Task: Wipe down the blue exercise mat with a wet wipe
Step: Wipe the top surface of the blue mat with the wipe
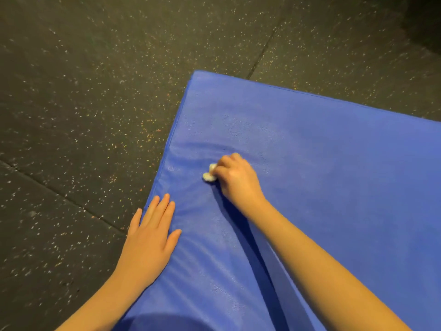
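Blue exercise mat (pixel 310 163): lying on speckled floor (pixel 83 115), far corner and left edge showing, broad bare area stretching rightward.
Wet wipe (pixel 209 174): balled, sitting on mat near left edge.
Right grip (pixel 236 180): curling round wipe, pressing it down.
Left grip (pixel 149 237): fingers straight, lying flat across mat's left edge.

Blue mat (pixel 334 175) lies open toward its far and right edges; left hand (pixel 149 237) on the left edge and right hand (pixel 235 180) clutching wipe (pixel 209 175) obstruct.
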Demonstrator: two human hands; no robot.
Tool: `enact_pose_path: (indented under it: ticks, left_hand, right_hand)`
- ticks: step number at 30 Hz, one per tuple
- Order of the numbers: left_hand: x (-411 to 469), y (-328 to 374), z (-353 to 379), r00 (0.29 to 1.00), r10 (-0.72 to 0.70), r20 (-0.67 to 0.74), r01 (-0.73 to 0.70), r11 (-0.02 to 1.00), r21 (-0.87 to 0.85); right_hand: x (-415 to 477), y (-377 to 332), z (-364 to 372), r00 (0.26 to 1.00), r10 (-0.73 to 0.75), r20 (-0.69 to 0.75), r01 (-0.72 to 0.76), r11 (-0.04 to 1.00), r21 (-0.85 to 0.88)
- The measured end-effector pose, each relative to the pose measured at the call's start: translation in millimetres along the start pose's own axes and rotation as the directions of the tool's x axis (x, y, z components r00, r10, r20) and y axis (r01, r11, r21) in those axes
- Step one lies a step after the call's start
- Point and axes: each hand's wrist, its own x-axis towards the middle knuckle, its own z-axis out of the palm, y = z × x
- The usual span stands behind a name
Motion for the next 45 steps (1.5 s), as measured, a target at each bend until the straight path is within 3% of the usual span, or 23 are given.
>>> enact_pose_path:
  ticks: [3, 7, 9, 14, 20, 22, 24, 26, 27, 29, 32, 34, 38, 40, 43, 45]
  left_hand:
    - [1, 0, -1, 1.000, 0.002, 0.001, -0.002, 1.000, -0.001]
    - [2, 2, -2, 1.000, 0.004, -0.009, -0.004, 1.000, -0.013]
    - [1, 3, -1, 1.000, -0.004, -0.020, 0.003, 1.000, -0.021]
    - [-2, 2, -7, 1.000, -0.003, -0.009, 0.003, 1.000, 0.005]
    - [-20, -1, -8, 1.000, 0.006, 0.005, -0.006, 1.000, 0.016]
    - [-24, -1, -9, 1.000, 0.007, 0.009, -0.007, 1.000, 0.005]
    - [-29, 0, -10, 1.000, -0.007, 0.015, 0.008, 0.999, -0.042]
    - [-35, 2, -10, 0.998, -0.036, 0.046, 0.041, 0.993, -0.115]
    - [-38, 2, -9, 0.997, -0.046, 0.056, 0.054, 0.989, -0.140]
    - [-42, 1, -7, 0.997, -0.057, 0.058, 0.066, 0.984, -0.163]
    - [-41, 2, -7, 0.995, -0.069, 0.071, 0.078, 0.987, -0.139]
    - [-43, 5, -10, 0.994, -0.083, 0.075, 0.091, 0.989, -0.120]
    - [-60, 8, -10, 0.988, -0.106, 0.110, 0.120, 0.984, -0.131]
    - [-65, 6, -8, 0.990, -0.111, 0.086, 0.123, 0.981, -0.152]
    - [-65, 5, -4, 0.993, -0.104, 0.050, 0.110, 0.982, -0.153]
    - [-65, 6, -4, 0.994, -0.103, 0.033, 0.107, 0.980, -0.170]
  right_hand:
    - [-1, -23, 8, 0.982, 0.177, -0.061, -0.177, 0.984, 0.008]
    - [-29, -54, 10, 0.987, -0.070, 0.144, 0.055, 0.993, 0.104]
    - [-23, -40, -1, 0.982, -0.109, 0.151, 0.098, 0.992, 0.077]
    - [-9, -23, -4, 0.991, 0.137, -0.007, -0.137, 0.991, -0.009]
    - [-42, -55, 2, 0.971, -0.102, 0.214, 0.075, 0.989, 0.129]
    - [-33, -39, -1, 0.988, -0.034, 0.149, 0.021, 0.996, 0.088]
    - [-25, -30, -3, 0.984, 0.173, 0.034, -0.174, 0.984, 0.033]
    - [-31, -43, -3, 0.932, 0.354, 0.074, -0.357, 0.933, 0.042]
    - [-39, -56, -2, 0.922, 0.360, 0.140, -0.371, 0.926, 0.065]
    - [-62, -84, -2, 0.947, 0.191, 0.257, -0.238, 0.957, 0.165]
    - [-79, -83, -8, 0.918, -0.053, 0.393, -0.050, 0.967, 0.249]
    - [-73, -64, -11, 0.928, -0.006, 0.372, -0.065, 0.982, 0.177]
    - [-75, -71, -8, 0.930, 0.298, 0.217, -0.330, 0.935, 0.129]
    - [-86, -99, -10, 0.920, 0.253, 0.300, -0.320, 0.925, 0.202]
    - [-103, -116, -30, 0.853, 0.013, 0.522, -0.188, 0.941, 0.283]
    - [-105, -103, -40, 0.826, -0.010, 0.563, -0.163, 0.952, 0.257]
